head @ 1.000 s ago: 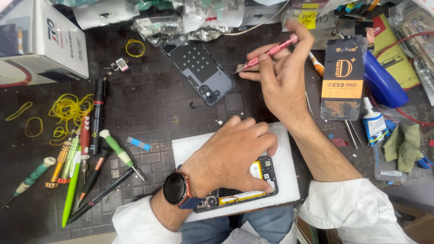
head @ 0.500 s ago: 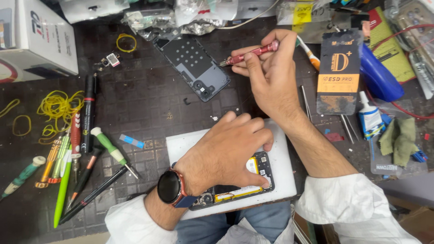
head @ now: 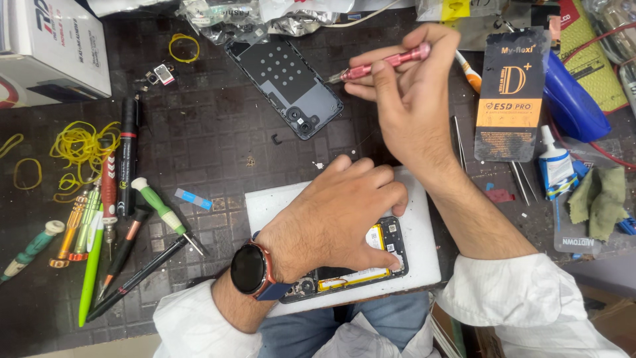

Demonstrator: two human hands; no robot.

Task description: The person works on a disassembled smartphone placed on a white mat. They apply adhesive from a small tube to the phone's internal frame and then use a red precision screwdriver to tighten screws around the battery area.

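1. The dark, cluttered work surface [head: 218,132] carries your white rectangular work pad [head: 424,258].
2. The opened smartphone [head: 377,255], yellow battery exposed, lies on that pad; your left hand [head: 331,222] presses flat on it, gripping nothing.
3. Its dark plastic back cover [head: 285,86] is already off, lying well apart.
4. Your right hand [head: 414,99] is closed around the slim pink screwdriver [head: 384,63], raised away from the phone; the internals remain uncovered.

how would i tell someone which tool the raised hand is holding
Start at the white pad near the bench's front edge, then go up past the opened phone to the right hand. It holds a slim pink metal screwdriver, the only pink tool, tip over the dark back cover.
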